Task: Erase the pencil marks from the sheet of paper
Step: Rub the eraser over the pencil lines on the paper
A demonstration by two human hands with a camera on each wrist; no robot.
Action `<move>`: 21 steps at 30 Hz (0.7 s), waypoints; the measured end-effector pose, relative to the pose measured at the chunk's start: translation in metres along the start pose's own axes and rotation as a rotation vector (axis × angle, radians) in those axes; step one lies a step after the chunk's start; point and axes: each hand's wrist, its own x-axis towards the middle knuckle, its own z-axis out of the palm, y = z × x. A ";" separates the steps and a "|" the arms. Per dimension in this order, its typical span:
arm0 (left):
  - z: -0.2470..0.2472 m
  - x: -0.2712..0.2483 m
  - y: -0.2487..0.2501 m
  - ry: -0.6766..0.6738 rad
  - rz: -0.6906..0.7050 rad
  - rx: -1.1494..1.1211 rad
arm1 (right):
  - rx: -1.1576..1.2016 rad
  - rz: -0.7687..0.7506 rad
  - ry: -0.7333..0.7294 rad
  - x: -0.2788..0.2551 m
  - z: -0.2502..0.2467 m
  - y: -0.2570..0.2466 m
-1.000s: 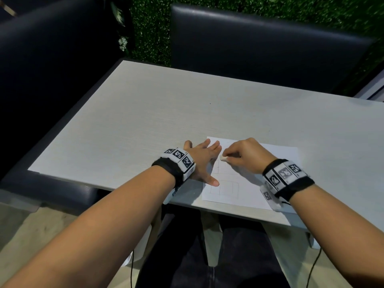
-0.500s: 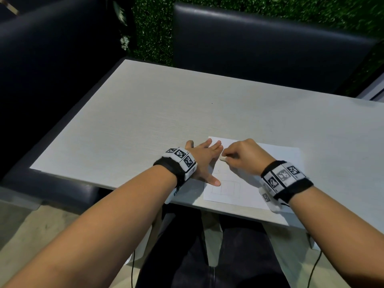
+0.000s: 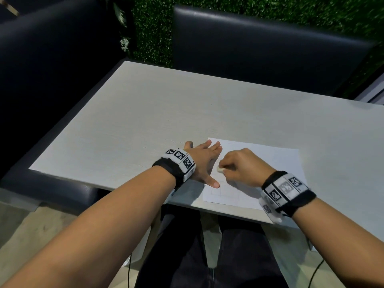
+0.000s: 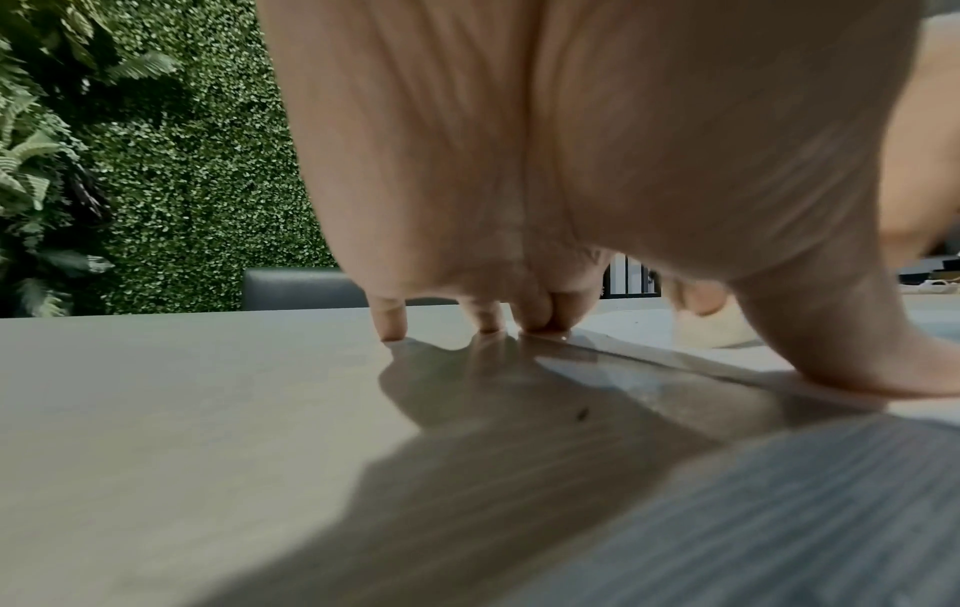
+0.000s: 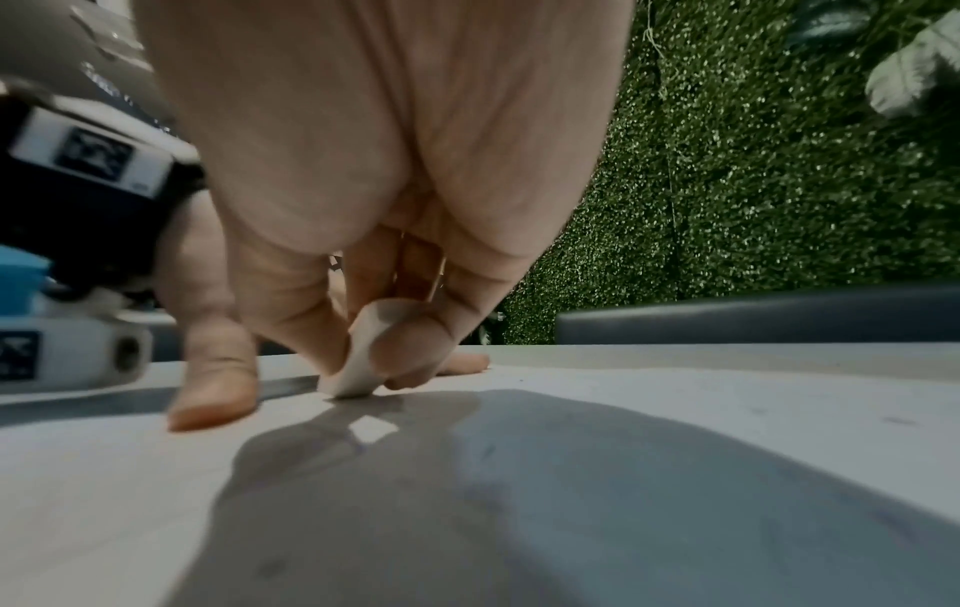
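A white sheet of paper (image 3: 270, 163) with faint pencil grid lines lies near the table's front edge. My left hand (image 3: 204, 163) lies flat with straight, spread fingers (image 4: 389, 324), pressing the sheet's left edge, thumb on the paper. My right hand (image 3: 243, 165) pinches a small white eraser (image 3: 220, 169) between thumb and fingers. In the right wrist view the eraser (image 5: 364, 357) touches the paper (image 5: 623, 451) with its lower end. From the left wrist camera the eraser (image 4: 711, 328) stands just right of my fingers.
The pale grey table (image 3: 145, 121) stretches away in front. Dark padded seats (image 3: 259, 44) stand behind and to the left of it, with a green hedge wall (image 3: 270, 5) beyond. My dark-trousered legs (image 3: 207, 256) are under the front edge.
My right hand with the eraser has shifted slightly down the sheet toward me, beside the left thumb. The left hand stays pressed in place.
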 end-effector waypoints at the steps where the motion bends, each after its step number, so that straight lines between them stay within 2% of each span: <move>1: 0.000 0.000 0.000 0.009 -0.001 0.000 | 0.016 -0.016 -0.026 -0.006 0.000 -0.004; 3: 0.001 -0.001 0.000 0.026 0.001 -0.001 | 0.054 -0.028 -0.054 -0.009 -0.002 -0.004; 7: 0.004 0.002 -0.003 0.053 -0.011 0.012 | 0.036 0.060 0.068 0.015 -0.012 0.010; 9: 0.007 0.002 -0.007 0.066 -0.034 0.014 | 0.035 0.068 0.075 0.021 -0.012 0.010; 14: 0.010 0.003 -0.010 0.060 -0.051 0.037 | -0.005 -0.082 -0.069 -0.005 0.001 -0.006; 16: 0.009 0.003 -0.010 0.058 -0.050 0.039 | 0.017 -0.093 -0.094 -0.007 0.001 -0.007; 21: 0.008 0.003 -0.011 0.021 -0.054 0.030 | 0.026 0.038 0.079 0.031 -0.011 0.008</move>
